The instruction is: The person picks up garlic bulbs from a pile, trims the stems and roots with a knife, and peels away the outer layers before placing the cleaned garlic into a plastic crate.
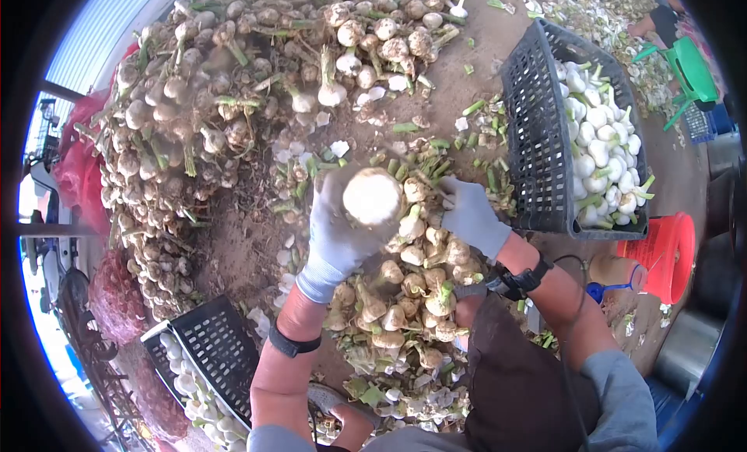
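Note:
A large white garlic bulb is in my left hand, raised close to the camera and somewhat blurred. The fingers of that hand curl round its left side. To the right is my right hand, its fingers closed beside a brown garlic bulb. What those fingers hold, if anything, I cannot make out. Both hands wear pale grey gloves. Beneath them lies a pile of soil-covered garlic bulbs, in front of my lap. Cut green stem pieces are strewn around my right hand.
A black crate of white garlic stands at the right, another crate at the lower left. A big heap of untrimmed garlic covers the upper left. A red bucket and green chair are at the far right.

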The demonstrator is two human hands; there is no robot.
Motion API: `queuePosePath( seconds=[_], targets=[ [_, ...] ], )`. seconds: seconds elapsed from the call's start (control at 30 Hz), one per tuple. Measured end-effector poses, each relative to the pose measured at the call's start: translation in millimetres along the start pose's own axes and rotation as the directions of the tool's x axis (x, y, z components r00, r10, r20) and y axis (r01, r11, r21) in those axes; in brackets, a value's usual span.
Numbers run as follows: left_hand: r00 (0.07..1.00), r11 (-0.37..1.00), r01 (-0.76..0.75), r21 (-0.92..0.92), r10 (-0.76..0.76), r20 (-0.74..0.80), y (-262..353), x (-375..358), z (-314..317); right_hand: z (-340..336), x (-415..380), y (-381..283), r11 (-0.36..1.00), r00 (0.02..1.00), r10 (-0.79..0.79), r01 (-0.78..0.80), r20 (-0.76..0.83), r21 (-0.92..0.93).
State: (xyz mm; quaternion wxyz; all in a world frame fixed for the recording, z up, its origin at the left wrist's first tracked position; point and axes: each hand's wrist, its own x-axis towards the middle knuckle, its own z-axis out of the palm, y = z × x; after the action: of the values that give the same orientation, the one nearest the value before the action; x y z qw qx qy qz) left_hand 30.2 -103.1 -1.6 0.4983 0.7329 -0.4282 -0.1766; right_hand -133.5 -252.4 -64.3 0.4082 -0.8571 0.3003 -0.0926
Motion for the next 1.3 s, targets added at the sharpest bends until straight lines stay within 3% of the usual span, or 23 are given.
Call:
queuePosePath(
  seconds=[0.07, 0.1, 0.17, 0.23, 0.3, 0.33, 0.37, 0.4, 0.43, 0.47, 0.5, 0.63, 0.67, 0.7, 0.83, 0.9, 1.03, 1.07, 1.1, 1.17, 1.2, 1.23, 1.3],
  targets=[
    [0.964, 0.939, 0.253, -0.232, -0.264, -0.020, -3.3, -8.3, -0.2, -17.0, -11.5, -34.0, 0.946, 0.996, 0.032, -0.003, -0.084, 0.325],
    [0.986, 0.925, 0.144, -0.351, -0.165, -0.031, 6.1, -15.0, 1.2, -15.5, -11.6, -35.1, 0.947, 0.997, 0.013, 0.013, -0.076, 0.322],
    [0.950, 0.394, 0.264, -0.880, -0.266, 0.166, 18.8, -29.0, 14.7, -16.2, -12.6, -26.0, 0.969, 0.992, -0.094, 0.110, -0.080, 0.220],
    [0.987, 0.482, 0.133, -0.866, -0.147, 0.069, 20.9, -31.3, 16.6, 10.8, -2.9, 47.7, 0.967, 0.986, 0.135, -0.152, 0.095, 0.202],
    [0.837, 0.796, 0.195, -0.573, 0.170, 0.520, 11.4, -19.6, -2.9, 9.2, -16.4, 59.8, 0.982, 0.988, 0.150, -0.145, -0.038, 0.125],
    [0.714, 0.941, -0.036, -0.335, 0.259, 0.650, -7.6, -3.1, -7.3, 4.2, -17.5, 52.4, 0.949, 0.981, 0.194, -0.187, -0.003, 0.253],
    [0.682, 0.951, 0.277, -0.139, -0.093, 0.726, -11.2, 8.6, -10.7, -1.9, -15.4, 45.3, 0.898, 0.972, 0.233, -0.228, 0.031, 0.377],
    [0.831, 0.985, -0.134, 0.113, 0.049, 0.554, -57.5, 27.6, -5.2, 1.9, -9.1, 52.5, 0.895, 0.972, 0.234, -0.228, 0.032, 0.384],
    [0.889, 0.915, 0.019, 0.403, -0.200, 0.411, -53.5, 58.8, -13.1, 6.5, -3.7, 62.8, 0.861, 0.967, 0.246, -0.246, 0.058, 0.445],
    [0.928, 0.642, 0.003, 0.767, -0.286, 0.236, -88.0, 91.2, -8.8, 7.7, 2.7, 68.4, 0.825, 0.964, 0.256, -0.260, 0.078, 0.502],
    [0.913, 0.454, 0.058, 0.889, -0.383, 0.136, -104.4, 126.9, -11.2, 6.0, 7.6, 67.0, 0.827, 0.964, 0.256, -0.255, 0.068, 0.500],
    [0.932, 0.179, -0.060, 0.982, -0.341, 0.119, -163.1, 195.9, -23.8, -4.3, 26.7, 57.3, 0.757, 0.953, 0.297, -0.274, 0.061, 0.593],
    [0.944, 0.150, 0.089, 0.985, -0.329, -0.035, -167.5, 197.5, -19.0, -4.3, 30.0, 66.8, 0.839, 0.971, 0.238, -0.215, 0.017, 0.499],
    [0.943, 0.148, 0.083, 0.985, -0.332, -0.030, -171.7, 195.3, -19.1, -3.2, 31.4, 73.2, 0.904, 0.985, 0.174, -0.153, -0.017, 0.400],
    [0.882, 0.232, 0.198, 0.952, -0.466, -0.069, -169.1, 155.1, -42.1, -12.6, 34.5, 49.9, 0.822, 0.966, 0.256, -0.240, 0.043, 0.516],
    [0.836, 0.310, 0.328, 0.892, -0.534, -0.122, -168.5, 129.2, -55.1, -10.5, 31.9, 51.4, 0.788, 0.950, 0.301, -0.299, 0.087, 0.538],
    [0.908, 0.512, 0.204, 0.834, -0.417, 0.034, -161.1, 88.5, -58.3, 6.1, 18.9, 78.1, 0.873, 0.976, 0.210, -0.211, 0.050, 0.441],
    [0.934, 0.838, 0.240, 0.490, -0.337, 0.118, -165.0, 79.1, -50.7, 2.0, 17.9, 65.0, 0.890, 0.973, 0.221, -0.230, 0.071, 0.394],
    [0.963, 0.974, 0.223, 0.031, -0.225, 0.147, -167.8, 72.1, -42.9, -3.9, 18.5, 49.6, 0.908, 0.970, 0.226, -0.241, 0.085, 0.343],
    [0.894, 0.681, 0.448, -0.579, -0.334, 0.299, -116.9, 55.7, -28.1, -7.2, 15.8, 26.5, 0.946, 0.986, 0.163, -0.168, 0.044, 0.276],
    [0.910, 0.576, 0.411, -0.707, -0.313, 0.273, -114.8, 44.9, -16.7, -4.8, 15.9, 23.5, 0.991, 0.999, 0.040, -0.038, -0.014, 0.129],
    [0.976, 0.846, 0.210, -0.490, -0.151, 0.159, -113.5, 34.3, -5.5, -2.6, 16.3, 18.5, 0.996, 0.995, -0.087, 0.085, -0.053, -0.028],
    [0.951, 0.761, 0.277, -0.587, -0.131, 0.279, -93.6, 23.8, 4.1, -11.7, 14.7, -12.8, 0.972, 0.982, -0.180, 0.167, -0.065, -0.163]
  ],
)
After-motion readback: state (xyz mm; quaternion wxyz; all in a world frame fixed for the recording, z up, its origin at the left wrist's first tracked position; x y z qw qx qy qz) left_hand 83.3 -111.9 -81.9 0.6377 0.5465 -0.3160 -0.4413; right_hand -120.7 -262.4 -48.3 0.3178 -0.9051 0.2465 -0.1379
